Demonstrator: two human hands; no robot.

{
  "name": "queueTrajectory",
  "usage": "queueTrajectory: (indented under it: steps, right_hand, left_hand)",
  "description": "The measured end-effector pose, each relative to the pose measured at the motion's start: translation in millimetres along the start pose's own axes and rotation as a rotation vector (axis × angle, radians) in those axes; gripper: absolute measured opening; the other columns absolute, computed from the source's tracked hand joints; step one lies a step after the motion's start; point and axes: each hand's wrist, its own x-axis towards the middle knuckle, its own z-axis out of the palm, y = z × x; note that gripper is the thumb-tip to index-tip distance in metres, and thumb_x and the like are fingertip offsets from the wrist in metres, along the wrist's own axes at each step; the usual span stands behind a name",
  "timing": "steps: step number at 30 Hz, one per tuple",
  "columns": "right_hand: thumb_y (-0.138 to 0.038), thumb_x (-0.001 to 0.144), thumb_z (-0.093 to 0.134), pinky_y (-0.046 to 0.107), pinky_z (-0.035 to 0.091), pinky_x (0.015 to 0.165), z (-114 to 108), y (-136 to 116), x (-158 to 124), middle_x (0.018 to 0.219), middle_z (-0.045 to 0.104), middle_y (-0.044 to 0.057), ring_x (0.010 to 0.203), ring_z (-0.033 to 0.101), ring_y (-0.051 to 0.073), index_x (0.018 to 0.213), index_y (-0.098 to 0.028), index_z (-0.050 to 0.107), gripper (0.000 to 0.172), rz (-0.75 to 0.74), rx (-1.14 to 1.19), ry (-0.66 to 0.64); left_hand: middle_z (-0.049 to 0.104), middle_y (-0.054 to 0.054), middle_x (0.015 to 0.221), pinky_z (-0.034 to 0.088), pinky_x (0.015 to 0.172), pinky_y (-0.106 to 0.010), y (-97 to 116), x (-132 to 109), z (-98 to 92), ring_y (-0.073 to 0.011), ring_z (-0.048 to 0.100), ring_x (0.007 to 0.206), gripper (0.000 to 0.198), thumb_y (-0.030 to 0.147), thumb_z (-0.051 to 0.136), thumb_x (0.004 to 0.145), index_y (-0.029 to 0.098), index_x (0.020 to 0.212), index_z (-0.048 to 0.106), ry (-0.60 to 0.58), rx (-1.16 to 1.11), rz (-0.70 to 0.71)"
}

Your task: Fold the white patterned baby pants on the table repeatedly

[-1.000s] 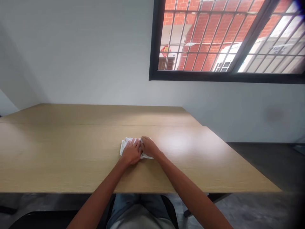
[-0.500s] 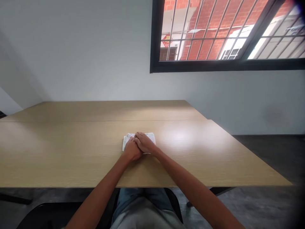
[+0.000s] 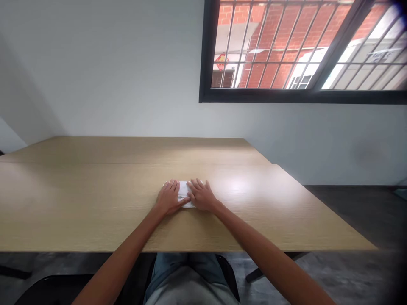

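On the tabletop, the sheet: a folded white sheet (image 3: 183,194) lies flat between the two hands, with a small dark mark on top. It could be paper or thin cloth; I can't tell which from here.
Handling: it looks light and soft, likely to slide or crease under a push. The exposed top and bottom edges look like the best place to pinch it, since the hands cover its sides.
Left hand: the left hand (image 3: 170,197) is flat and open, fingers spread, its thumb reaching onto the sheet.
Right hand: the right hand (image 3: 202,195) is open too, fingertips resting on the sheet's right side. The hands are apart, nothing clamped, with white showing between them.
Surface: the near tabletop (image 3: 79,203), pale wood-grain, meets a far tabletop (image 3: 127,149) at a straight seam.
Beyond: a white wall (image 3: 95,84) and a black window frame (image 3: 254,96) — barred, with a red brick wall (image 3: 270,38) outside.
Below: blue jeans (image 3: 168,271) just past the table's near edge.
Count: one sheet, two hands, two tabletops, one window.
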Motion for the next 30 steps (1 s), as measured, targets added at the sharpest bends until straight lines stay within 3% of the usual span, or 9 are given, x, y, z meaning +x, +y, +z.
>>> queueTrajectory:
  steps: [6, 9, 11, 13, 16, 18, 20, 25, 30]
  right_hand:
    - [-0.050, 0.101, 0.033, 0.064, 0.001, 0.114, -12, -17, -34, 0.149, 0.029, 0.019, 0.137, 0.024, 0.034, 0.147, -0.008, 0.039, 0.063, 0.031, -0.121, 0.053]
    - [-0.057, 0.097, 0.038, 0.064, 0.005, 0.114, -25, -31, -60, 0.139, 0.040, 0.023, 0.129, 0.033, 0.038, 0.143, -0.005, 0.044, 0.069, 0.021, -0.150, -0.017]
    - [-0.057, 0.093, 0.045, 0.063, 0.010, 0.114, -34, -43, -83, 0.128, 0.047, 0.024, 0.124, 0.038, 0.040, 0.137, -0.004, 0.050, 0.069, -0.011, -0.159, -0.095]
    - [-0.053, 0.092, 0.047, 0.063, 0.014, 0.114, -38, -56, -106, 0.125, 0.049, 0.023, 0.121, 0.040, 0.039, 0.134, -0.005, 0.053, 0.064, -0.088, -0.158, -0.122]
    - [-0.057, 0.087, 0.057, 0.067, 0.014, 0.112, -30, -68, -135, 0.124, 0.051, 0.023, 0.122, 0.039, 0.040, 0.128, -0.007, 0.057, 0.065, -0.152, -0.167, -0.063]
    - [-0.061, 0.079, 0.067, 0.068, 0.015, 0.111, -17, -67, -146, 0.128, 0.049, 0.023, 0.126, 0.036, 0.041, 0.127, -0.008, 0.058, 0.072, -0.163, -0.169, -0.002]
    - [-0.055, 0.073, 0.076, 0.067, 0.021, 0.109, -1, -61, -151, 0.137, 0.043, 0.022, 0.130, 0.032, 0.039, 0.130, -0.009, 0.054, 0.076, -0.199, -0.176, 0.064]
    - [-0.019, 0.088, 0.059, 0.050, 0.040, 0.102, 15, -46, -148, 0.132, 0.051, 0.009, 0.120, 0.044, 0.027, 0.118, -0.015, 0.055, 0.031, -0.318, -0.172, 0.200]
    - [-0.012, 0.087, 0.054, 0.045, 0.032, 0.111, -28, -39, -145, 0.114, 0.056, 0.004, 0.112, 0.049, 0.021, 0.100, -0.017, 0.054, 0.014, -0.379, 0.035, -0.028]
  left_hand:
    - [0.021, -0.005, 0.155, 0.016, 0.134, -0.050, -17, 10, -17.6, -0.0220, 0.019, 0.149, 0.089, 0.078, 0.026, 0.073, 0.026, 0.144, 0.027, -0.131, -0.036, 0.234]
    - [0.029, 0.004, 0.152, 0.015, 0.135, -0.050, -14, -1, -31.0, -0.0187, 0.019, 0.149, 0.058, 0.064, 0.036, 0.082, 0.036, 0.132, 0.046, -0.185, -0.097, 0.310]
    - [0.036, 0.011, 0.147, 0.014, 0.136, -0.047, -1, -25, -38.7, -0.0135, 0.018, 0.149, 0.038, 0.045, 0.034, 0.088, 0.040, 0.117, 0.058, -0.184, -0.169, 0.280]
    - [0.040, 0.015, 0.144, 0.019, 0.136, -0.043, 17, -59, -44.1, -0.0086, 0.023, 0.147, 0.040, 0.032, 0.031, 0.088, 0.043, 0.114, 0.059, -0.210, -0.267, 0.186]
    - [0.038, 0.017, 0.144, 0.020, 0.136, -0.043, 40, -111, -47.5, -0.0091, 0.025, 0.146, 0.031, 0.043, 0.041, 0.086, 0.046, 0.110, 0.061, -0.371, -0.387, 0.120]
    - [0.022, 0.022, 0.151, 0.010, 0.138, -0.045, 47, -133, -45.8, -0.0118, 0.015, 0.150, 0.050, 0.045, 0.066, 0.074, 0.054, 0.121, 0.049, -0.475, -0.407, 0.077]
    - [0.007, 0.027, 0.152, 0.000, 0.138, -0.044, 46, -144, -40.2, -0.0096, 0.005, 0.152, 0.079, 0.033, 0.072, 0.068, 0.063, 0.128, 0.029, -0.528, -0.399, 0.061]
    - [0.028, 0.030, 0.145, 0.016, 0.137, -0.031, 20, -149, -12.8, 0.0016, 0.020, 0.146, 0.061, 0.021, 0.035, 0.082, 0.066, 0.123, 0.033, -0.486, -0.438, 0.124]
    - [0.043, 0.019, 0.139, 0.031, 0.131, -0.024, -8, -158, 3.8, -0.0015, 0.036, 0.137, 0.041, 0.036, 0.043, 0.083, 0.054, 0.118, 0.051, -0.335, -0.604, 0.002]
